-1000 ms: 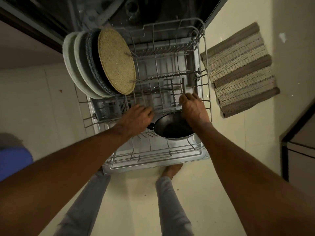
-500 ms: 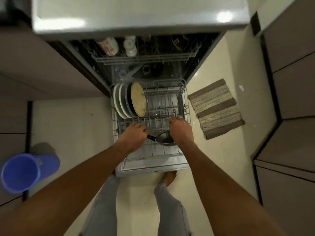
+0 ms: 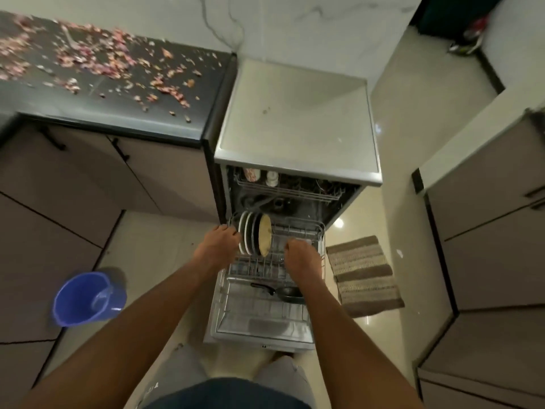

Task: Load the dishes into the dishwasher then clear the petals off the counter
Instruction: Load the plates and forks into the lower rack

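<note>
both hands off pan | L hand + R hand now on rack

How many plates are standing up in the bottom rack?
4, I think. All stand on edge in a row at the rack's back left: two white plates, a dark one, then a tan one. More could be hidden between them.

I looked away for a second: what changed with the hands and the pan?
Both hands let go of the pan and moved to the rack's far end: left hand on its left rim, right hand over its right side. Plates stayed upright.
</note>
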Demonstrator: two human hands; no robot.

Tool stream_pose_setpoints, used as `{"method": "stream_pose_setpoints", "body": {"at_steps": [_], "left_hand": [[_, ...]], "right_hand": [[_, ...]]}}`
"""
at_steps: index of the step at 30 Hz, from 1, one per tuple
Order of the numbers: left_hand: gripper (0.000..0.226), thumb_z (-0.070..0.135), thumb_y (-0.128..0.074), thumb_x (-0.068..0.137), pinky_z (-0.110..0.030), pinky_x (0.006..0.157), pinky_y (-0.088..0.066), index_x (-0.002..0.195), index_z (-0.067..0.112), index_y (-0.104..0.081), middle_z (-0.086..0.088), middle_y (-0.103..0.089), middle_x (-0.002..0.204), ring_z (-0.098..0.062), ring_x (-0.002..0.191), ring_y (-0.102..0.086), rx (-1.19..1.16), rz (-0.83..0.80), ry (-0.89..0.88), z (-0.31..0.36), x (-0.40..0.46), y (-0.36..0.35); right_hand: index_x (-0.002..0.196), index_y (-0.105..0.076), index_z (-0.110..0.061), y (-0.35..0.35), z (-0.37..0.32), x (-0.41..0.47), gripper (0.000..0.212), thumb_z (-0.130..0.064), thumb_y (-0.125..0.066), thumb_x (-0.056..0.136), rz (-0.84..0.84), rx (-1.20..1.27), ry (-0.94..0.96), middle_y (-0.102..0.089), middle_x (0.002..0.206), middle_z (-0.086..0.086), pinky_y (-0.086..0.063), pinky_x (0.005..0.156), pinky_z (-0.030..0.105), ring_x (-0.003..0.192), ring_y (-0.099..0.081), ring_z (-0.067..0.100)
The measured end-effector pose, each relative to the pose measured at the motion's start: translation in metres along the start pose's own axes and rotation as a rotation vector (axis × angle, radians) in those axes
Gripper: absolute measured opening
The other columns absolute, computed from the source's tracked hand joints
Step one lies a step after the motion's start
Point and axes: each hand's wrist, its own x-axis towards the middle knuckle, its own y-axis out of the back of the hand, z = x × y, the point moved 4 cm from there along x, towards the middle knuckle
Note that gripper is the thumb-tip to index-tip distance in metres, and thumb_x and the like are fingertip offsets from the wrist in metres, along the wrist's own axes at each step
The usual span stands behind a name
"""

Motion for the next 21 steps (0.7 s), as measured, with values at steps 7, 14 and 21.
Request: {"method": "stream_pose_setpoints", "body": {"at_steps": [7, 14, 21], "left_hand": [[0.029, 0.021, -0.044, 0.098, -0.038, 0.098, -0.041, 0.117, 0.015, -0.065, -0.007, -0.064, 0.118, -0.027, 0.114, -0.059, 0.035, 0.046, -0.027, -0.069, -0.058, 0.026], [0.022, 0.020, -0.049, 0.094, -0.038, 0.095, -0.045, 0.108, 0.016, -0.066, -0.005, -0.065, 0.111, -0.026, 0.109, -0.060, 0.075, 0.026, 0.026, -0.175, -0.116, 0.019], [0.022, 0.015, -0.045, 0.092, -0.039, 0.090, -0.045, 0.102, 0.015, -0.065, -0.006, -0.065, 0.107, -0.027, 0.105, -0.061, 0.075, 0.028, 0.149, -0.262, -0.157, 0.023]], "right_hand": [[0.106, -0.068, -0.013, -0.033, -0.132, -0.056, 0.012, -0.016, -0.058, 0.100, -0.074, -0.049, 0.116, -0.071, 0.095, 0.008, -0.052, 0.071, 0.032, 0.079, -0.065, 0.020], [0.112, -0.068, -0.013, -0.050, -0.253, -0.060, 0.021, -0.014, -0.052, 0.098, -0.082, -0.028, 0.187, -0.073, 0.107, 0.014, -0.060, 0.083, 0.043, 0.100, -0.071, 0.035], [0.108, -0.067, -0.014, -0.047, -0.344, -0.043, 0.021, -0.012, -0.051, 0.094, -0.025, 0.006, 0.305, -0.073, 0.103, 0.015, -0.059, 0.083, 0.043, 0.097, -0.070, 0.038]]}}
